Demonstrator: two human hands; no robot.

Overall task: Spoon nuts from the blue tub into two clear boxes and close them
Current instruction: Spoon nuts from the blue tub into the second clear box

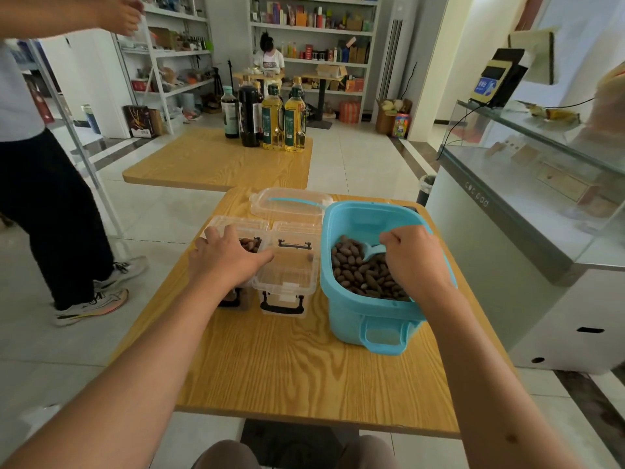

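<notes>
Two clear boxes are sitting side by side on the wooden worktop (304, 374), just left of the blue tub (365, 316). The left box (248, 243) is being covered by the left hand (225, 255), whose fingers are lying nearly straight and spread across its open top, with the thumb reaching toward the neighbouring box; brown nuts are showing past the fingers. The right box (287, 269) is standing open and looks almost empty, its lid folded back and a black latch handle facing the camera.

Inside the blue tub, a heap of brown nuts (358, 269) is lying on the bottom. The right hand (414, 258) is being held over the tub with its fingers curled round the handle of a light blue scoop (373, 251), whose bowl is being pressed among the nuts. How full the scoop is cannot be told.

Behind the boxes, a clear tub lid (291, 202) with a blue stripe is lying flat on the worktop. Farther back, a second table (216, 164) is carrying several bottles (267, 120) of oil and dark sauce. A standing person (44, 184) is being seen at the left edge, and a glass counter (527, 184) at the right.
</notes>
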